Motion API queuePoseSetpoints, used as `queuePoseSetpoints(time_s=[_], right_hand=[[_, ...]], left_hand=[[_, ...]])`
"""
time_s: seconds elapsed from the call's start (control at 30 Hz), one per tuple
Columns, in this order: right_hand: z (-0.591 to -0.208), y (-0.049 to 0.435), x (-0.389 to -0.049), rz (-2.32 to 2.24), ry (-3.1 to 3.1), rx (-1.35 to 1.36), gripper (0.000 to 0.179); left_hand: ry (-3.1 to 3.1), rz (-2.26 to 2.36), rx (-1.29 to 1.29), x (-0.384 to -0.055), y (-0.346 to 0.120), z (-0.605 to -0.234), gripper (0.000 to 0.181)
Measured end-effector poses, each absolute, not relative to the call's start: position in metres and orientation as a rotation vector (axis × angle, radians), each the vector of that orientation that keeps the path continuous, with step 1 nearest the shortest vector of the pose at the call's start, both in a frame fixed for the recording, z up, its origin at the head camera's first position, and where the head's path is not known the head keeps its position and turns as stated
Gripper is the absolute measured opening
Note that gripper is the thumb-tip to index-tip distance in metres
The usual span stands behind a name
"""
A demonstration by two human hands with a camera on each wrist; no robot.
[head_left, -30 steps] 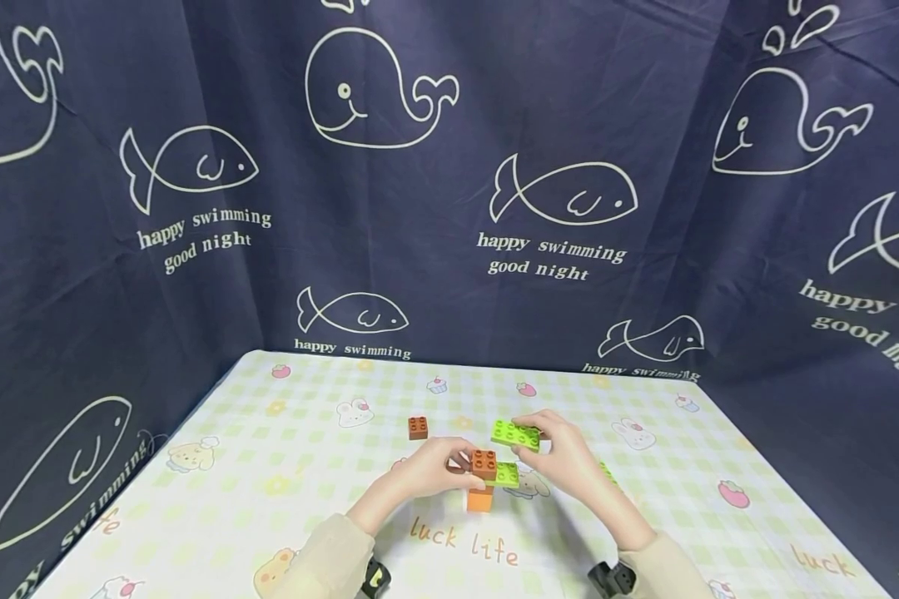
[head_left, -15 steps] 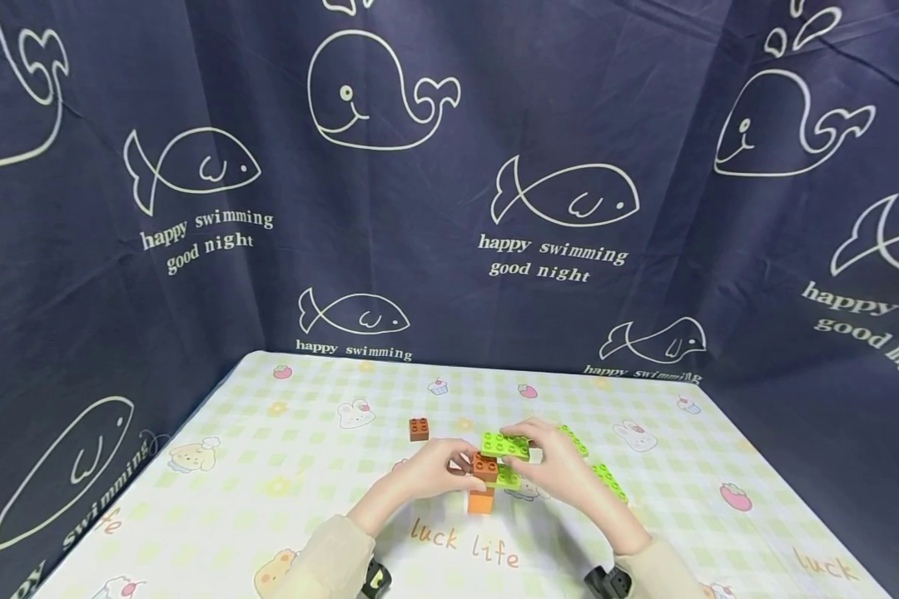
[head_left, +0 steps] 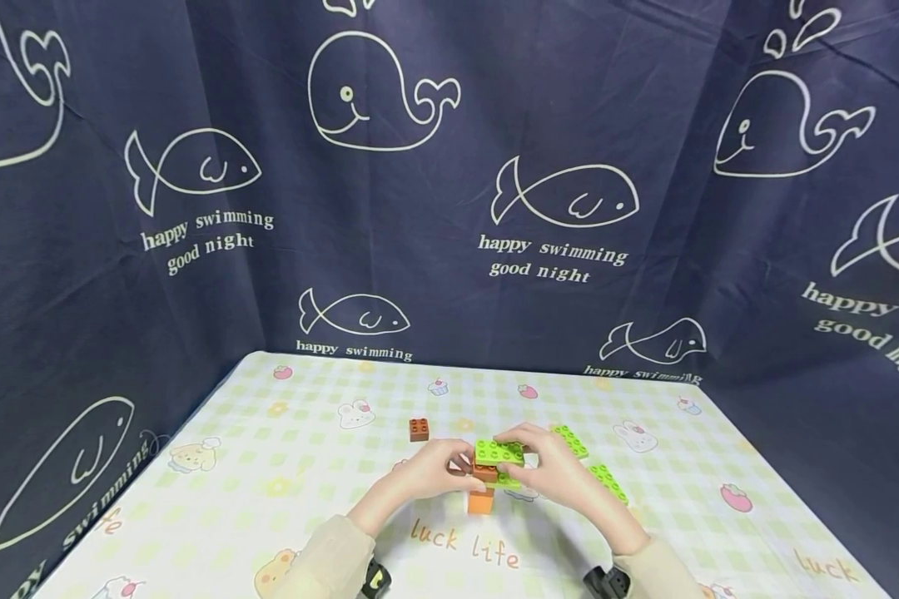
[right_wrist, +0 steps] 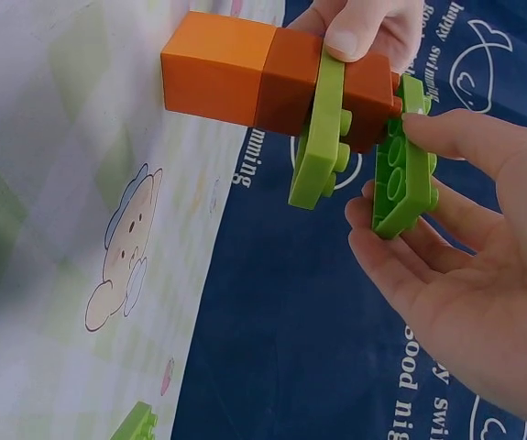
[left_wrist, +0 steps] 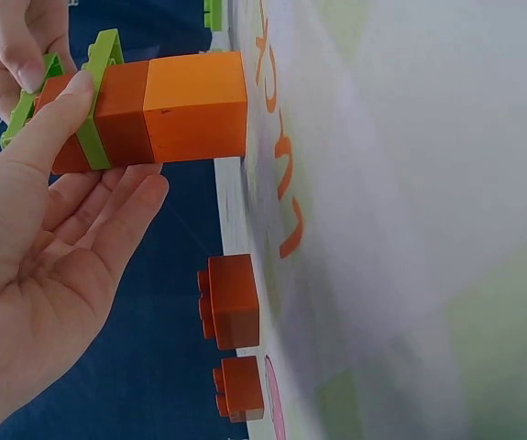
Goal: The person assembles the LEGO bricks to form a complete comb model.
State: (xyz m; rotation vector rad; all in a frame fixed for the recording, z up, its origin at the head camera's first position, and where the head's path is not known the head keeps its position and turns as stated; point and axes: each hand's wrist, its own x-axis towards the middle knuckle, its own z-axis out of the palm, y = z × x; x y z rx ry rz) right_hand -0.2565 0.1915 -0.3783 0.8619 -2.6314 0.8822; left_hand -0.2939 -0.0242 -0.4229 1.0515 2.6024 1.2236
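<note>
A stack of toy building bricks stands on the table: an orange brick (head_left: 481, 501) lowest, then a brown brick (right_wrist: 288, 81), a flat green brick (right_wrist: 320, 137) jutting out sideways, and an upper brown brick (head_left: 484, 473). My left hand (head_left: 436, 467) grips this stack near the upper brown brick, thumb on one side. My right hand (head_left: 550, 462) pinches another flat green brick (head_left: 499, 452) between thumb and fingers. That brick lies over the upper brown brick's studs at one end, slightly tilted in the right wrist view; whether it is pressed on, I cannot tell.
Two loose brown bricks (left_wrist: 233, 302) sit on the table beyond my left hand; the head view shows just one brown brick (head_left: 419, 429). Loose flat green bricks (head_left: 608, 483) lie right of my right hand. A dark blue curtain (head_left: 449, 216) hangs behind the patterned tablecloth (head_left: 330, 491).
My right hand has moved left and down with the flat green brick, from beside the stack to on top of it. My left hand has stayed on the stack.
</note>
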Motion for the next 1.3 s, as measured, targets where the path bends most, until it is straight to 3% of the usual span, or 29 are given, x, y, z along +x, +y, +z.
queuePoseSetpoints(time_s=[1.3], right_hand=[[-0.3748, 0.1976, -0.2596, 0.922, -2.65, 1.043, 0.033]], left_hand=[[2.599, 1.208, 1.071, -0.2941, -0.0233, -0.4224, 0.025]])
